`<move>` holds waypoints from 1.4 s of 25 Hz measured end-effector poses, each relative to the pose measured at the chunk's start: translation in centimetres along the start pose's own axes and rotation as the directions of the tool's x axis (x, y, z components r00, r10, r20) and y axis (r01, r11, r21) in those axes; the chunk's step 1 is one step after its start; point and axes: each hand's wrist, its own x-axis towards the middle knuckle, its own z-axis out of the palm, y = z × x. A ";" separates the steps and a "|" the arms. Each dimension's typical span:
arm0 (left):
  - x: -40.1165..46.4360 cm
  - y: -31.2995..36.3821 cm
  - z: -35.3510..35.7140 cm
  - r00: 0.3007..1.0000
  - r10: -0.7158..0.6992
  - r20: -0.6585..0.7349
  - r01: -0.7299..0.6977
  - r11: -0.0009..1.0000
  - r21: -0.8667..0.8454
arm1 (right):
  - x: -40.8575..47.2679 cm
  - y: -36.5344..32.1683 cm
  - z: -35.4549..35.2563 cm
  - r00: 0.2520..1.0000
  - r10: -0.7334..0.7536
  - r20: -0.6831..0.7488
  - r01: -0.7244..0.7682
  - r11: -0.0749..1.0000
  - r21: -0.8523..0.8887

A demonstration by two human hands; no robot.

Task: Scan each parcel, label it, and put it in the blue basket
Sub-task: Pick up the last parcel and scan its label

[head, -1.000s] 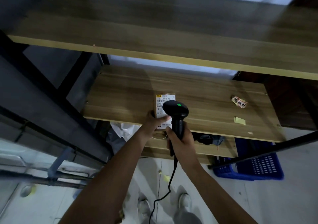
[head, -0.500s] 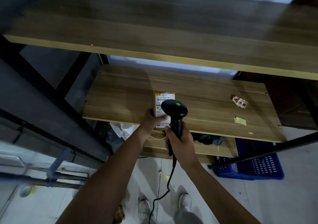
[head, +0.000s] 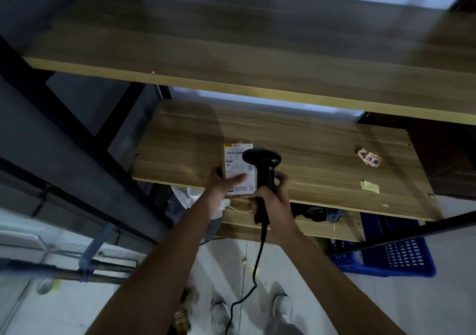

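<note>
Wooden shelving fills my view, and the middle shelf (head: 296, 139) is my landmark. Over its front edge my left hand (head: 221, 184) grips the parcel (head: 238, 164), thumb curled across the white label. Just right of the parcel my right hand (head: 274, 198) is wrapped around the handle of the black scanner (head: 262, 164), whose head sits over the label. Red stickers (head: 368, 157) and a yellow note (head: 371, 187) lie on the shelf's right part. Below the shelf's right end stands the blue basket (head: 401, 257).
</note>
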 end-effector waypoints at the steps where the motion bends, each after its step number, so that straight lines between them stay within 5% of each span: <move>1: 0.0 0.0 -1.3 0.998 -0.036 -0.052 0.034 0.998 -0.047 | 1.5 0.1 0.7 0.998 0.052 -0.023 -0.051 0.997 0.054; 5: 0.4 -0.1 -7.8 0.959 -0.029 -0.284 0.003 0.996 -0.095 | 8.7 1.6 4.2 0.984 0.165 -0.063 -0.150 0.970 0.190; 10: -0.4 -0.8 -14.1 0.898 -0.017 -0.439 -0.054 0.988 -0.148 | 17.5 5.5 10.4 0.971 0.229 -0.067 -0.221 0.969 0.109; 20: -1.4 -3.7 -18.9 0.921 0.002 -0.390 -0.079 0.980 -0.181 | 23.9 9.7 16.3 0.955 0.273 -0.117 -0.276 0.961 -0.017; 22: -1.2 -4.0 -19.1 0.932 -0.015 -0.362 -0.060 0.979 -0.194 | 24.0 9.9 16.0 0.971 0.185 -0.151 -0.213 0.957 -0.198; 26: -1.0 -3.5 -17.8 0.944 -0.013 -0.331 -0.053 0.980 -0.192 | 24.3 10.2 14.8 0.989 -0.021 -0.143 -0.081 0.740 -0.668; 31: -0.5 -3.0 -16.6 0.953 -0.004 -0.301 -0.042 0.988 -0.147 | 24.5 9.8 14.2 0.999 0.006 -0.042 -0.035 0.684 -0.728; 35: -0.4 -1.7 -14.0 0.974 0.022 -0.224 -0.054 0.989 -0.136 | 20.5 7.3 12.1 0.988 -0.149 0.048 0.146 0.770 -0.621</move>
